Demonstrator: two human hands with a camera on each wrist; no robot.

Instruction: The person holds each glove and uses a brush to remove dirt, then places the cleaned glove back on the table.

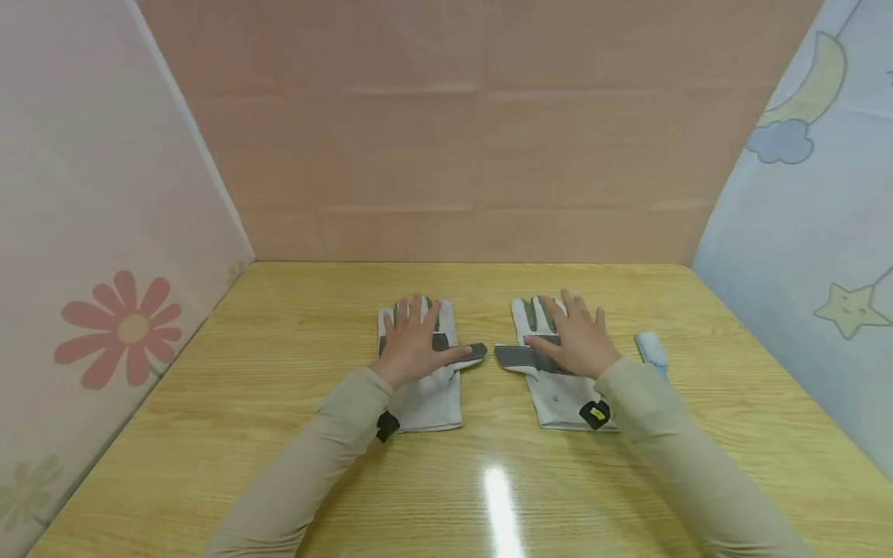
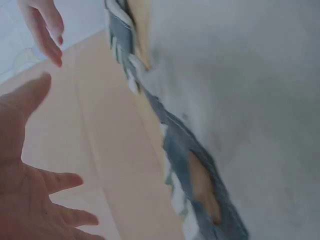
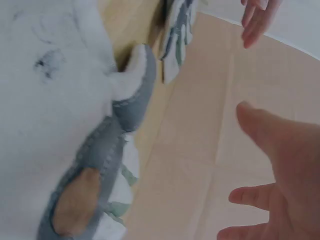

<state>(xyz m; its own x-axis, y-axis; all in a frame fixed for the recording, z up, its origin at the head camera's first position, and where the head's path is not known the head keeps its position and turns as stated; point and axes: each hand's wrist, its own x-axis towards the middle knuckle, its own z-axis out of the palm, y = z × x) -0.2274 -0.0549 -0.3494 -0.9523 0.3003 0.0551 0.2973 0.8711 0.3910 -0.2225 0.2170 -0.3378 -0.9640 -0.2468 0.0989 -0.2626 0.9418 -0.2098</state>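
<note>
Two white work gloves with grey bands and green finger strips lie flat on the table, thumbs pointing towards each other. Above the left glove [image 1: 427, 404] hangs my left hand [image 1: 412, 346], palm down with fingers spread. My right hand [image 1: 577, 341] is likewise spread over the right glove [image 1: 560, 397], hiding part of its fingers and palm. In the left wrist view a gap shows between the left hand [image 2: 30, 185] and the glove [image 2: 240, 100]. The right wrist view shows the right hand [image 3: 295, 170] apart from its glove [image 3: 60, 85], which has a tan oval patch.
A small light-blue folded item [image 1: 652, 350] lies right of the right glove, partly behind the sleeve. The wooden table [image 1: 244, 372] is bounded by a tan back panel [image 1: 474, 170] and patterned side panels. A black device with a yellow mark [image 1: 595, 415] sits at the right wrist.
</note>
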